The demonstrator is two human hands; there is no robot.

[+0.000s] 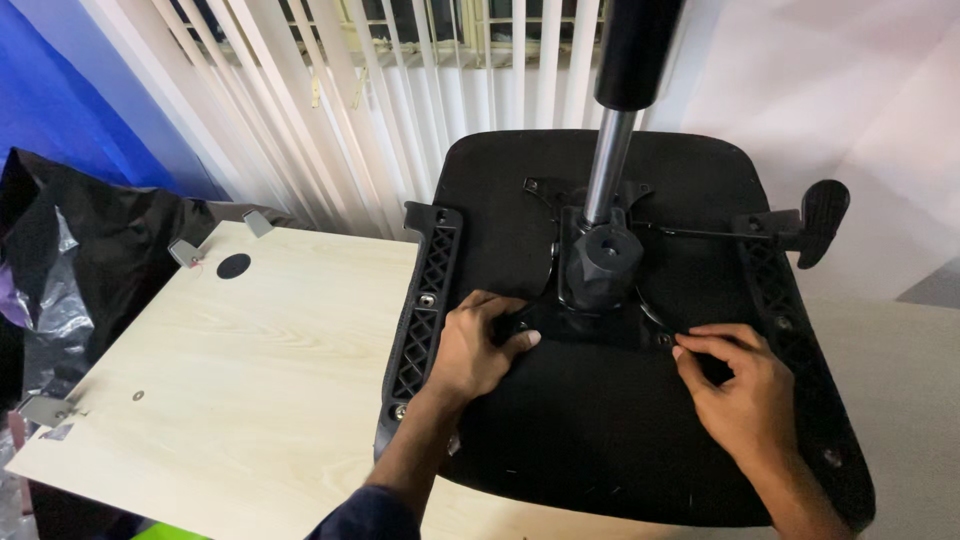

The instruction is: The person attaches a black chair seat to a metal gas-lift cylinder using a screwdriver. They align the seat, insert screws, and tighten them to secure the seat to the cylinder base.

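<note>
Your left hand (478,345) is pressed flat, fingers curled, on the mounting plate (590,325) under the upturned chair seat (600,420); your right hand (735,385) pinches a bolt (664,340) at the plate's edge.

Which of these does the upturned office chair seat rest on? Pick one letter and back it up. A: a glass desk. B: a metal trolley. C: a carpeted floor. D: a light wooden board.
D: the black chair seat lies upside down with its left edge over the pale wood-grain board, while both hands work at the mounting plate.
</note>
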